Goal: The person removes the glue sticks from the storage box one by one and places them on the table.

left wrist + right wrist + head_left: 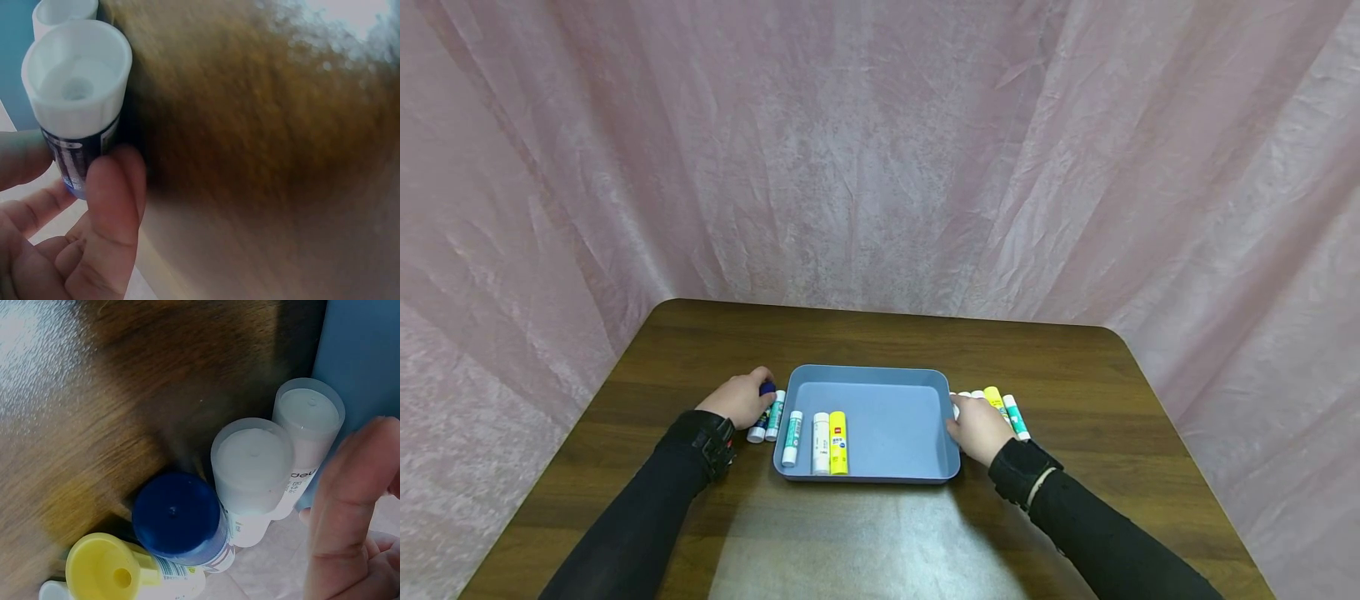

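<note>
My left hand (745,400) pinches a dark blue glue stick (75,150) between thumb and fingers, left of the blue tray (895,375). Its white base (78,75) faces the left wrist camera. A teal-and-white glue stick (776,415) lies between it and the tray. At the tray's right rim is my right hand (981,429), its bent thumb (347,506) beside a white glue stick with a clear cap (306,425). I see no grip on that stick. Next to it are another clear-capped stick (253,469), a blue-capped one (178,519) and a yellow one (103,569).
Inside the tray's left part lie a teal-and-white glue stick (792,439), a white one (821,443) and a yellow one (838,443). Another teal-and-white stick (1016,417) ends the row at right. A brown wooden table (880,533) carries everything; pink curtains (880,150) hang behind.
</note>
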`<action>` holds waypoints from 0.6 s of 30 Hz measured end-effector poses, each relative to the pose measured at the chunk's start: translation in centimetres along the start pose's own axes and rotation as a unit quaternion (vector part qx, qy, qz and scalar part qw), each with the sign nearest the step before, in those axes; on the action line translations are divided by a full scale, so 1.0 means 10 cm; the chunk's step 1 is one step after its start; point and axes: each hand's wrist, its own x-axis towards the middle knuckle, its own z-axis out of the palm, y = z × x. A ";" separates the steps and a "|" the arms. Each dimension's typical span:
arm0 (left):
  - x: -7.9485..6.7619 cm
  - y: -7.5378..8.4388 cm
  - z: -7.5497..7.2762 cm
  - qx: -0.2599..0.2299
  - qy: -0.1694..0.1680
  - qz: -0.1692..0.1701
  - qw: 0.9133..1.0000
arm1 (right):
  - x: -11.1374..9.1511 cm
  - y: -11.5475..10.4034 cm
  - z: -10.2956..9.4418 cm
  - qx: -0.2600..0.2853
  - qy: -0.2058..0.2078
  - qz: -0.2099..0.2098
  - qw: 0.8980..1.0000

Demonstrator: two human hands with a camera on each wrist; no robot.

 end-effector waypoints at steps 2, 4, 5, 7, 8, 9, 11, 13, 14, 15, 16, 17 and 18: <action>0.00 0.00 0.00 0.000 -0.001 0.000 1.000 | 0.00 -0.01 0.00 0.001 0.000 0.001 1.000; 0.00 0.00 0.00 0.001 -0.001 0.000 1.000 | 0.00 -0.01 0.00 0.001 0.001 0.000 1.000; 0.00 0.00 0.00 0.001 -0.002 0.000 1.000 | 0.00 -0.01 0.00 0.001 0.001 -0.001 1.000; 0.00 0.00 0.00 0.002 -0.002 0.000 1.000 | 0.00 -0.01 0.00 0.003 0.000 0.001 1.000; 0.00 0.00 0.00 0.002 -0.002 0.000 1.000 | 0.00 -0.01 0.00 0.003 -0.001 0.002 1.000; -0.01 0.00 0.00 0.002 -0.002 0.000 1.000 | 0.00 -0.01 0.00 0.003 -0.002 0.003 1.000; -0.01 0.00 -0.01 0.002 -0.003 -0.001 1.000 | 0.00 -0.01 0.01 0.004 -0.002 0.004 1.000; -0.02 0.00 0.00 0.002 -0.003 -0.002 1.000 | 0.00 -0.01 0.01 0.004 -0.002 0.004 1.000; -0.02 0.00 0.00 0.001 -0.003 -0.003 1.000 | 0.00 -0.01 0.02 0.004 -0.001 0.004 1.000; -0.02 0.00 0.00 0.001 -0.003 -0.005 1.000 | 0.00 -0.01 0.02 0.004 -0.001 0.003 1.000; -0.02 -0.01 0.00 0.001 -0.003 -0.005 1.000 | 0.00 -0.01 0.02 0.004 0.000 0.003 1.000; -0.02 -0.01 0.01 0.001 -0.003 -0.006 1.000 | 0.00 -0.01 0.02 0.004 0.000 0.003 1.000; -0.02 -0.02 0.01 0.001 -0.003 -0.006 1.000 | 0.00 -0.01 0.02 0.004 0.000 0.002 1.000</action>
